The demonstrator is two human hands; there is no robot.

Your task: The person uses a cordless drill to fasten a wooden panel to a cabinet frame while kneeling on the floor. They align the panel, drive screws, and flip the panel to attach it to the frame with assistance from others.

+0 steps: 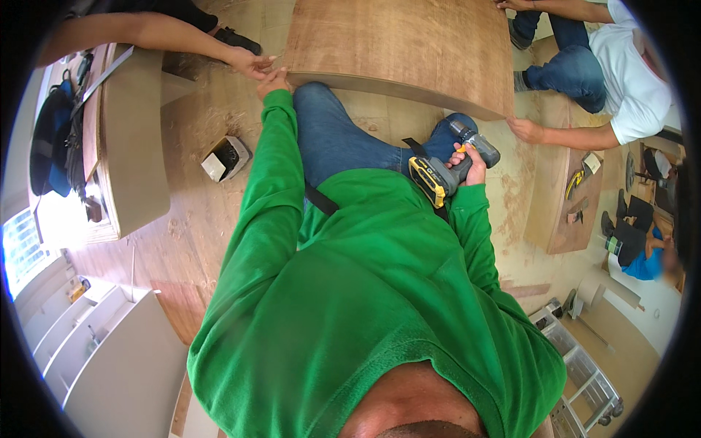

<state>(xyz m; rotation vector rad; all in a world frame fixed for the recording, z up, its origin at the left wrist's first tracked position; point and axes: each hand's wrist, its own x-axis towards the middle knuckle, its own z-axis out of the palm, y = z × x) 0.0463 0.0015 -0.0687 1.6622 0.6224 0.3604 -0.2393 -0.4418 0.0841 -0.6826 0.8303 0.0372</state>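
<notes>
In my right hand (473, 166) is a cordless drill (467, 157), its handle wrapped by my fingers and its yellow and black battery toward my lap. The drill's chuck points up and away over my right knee. My left hand (274, 83) reaches to the near left corner of a large brown wooden panel (401, 44), with fingers at its edge. Whether they grip the panel or something small there, I cannot make out. Beside my fingertips is a co-worker's hand (252, 63), coming from the left. Another co-worker's hand (527, 131) touches the panel's near right corner.
A small open box (226, 159) of dark pieces, likely screws, sits on the wooden floor left of me. Wooden cabinets stand left (135, 146) and right (569, 182), the right one bearing tools. White shelving (109, 350) is lower left; a metal ladder (584, 372) lies lower right.
</notes>
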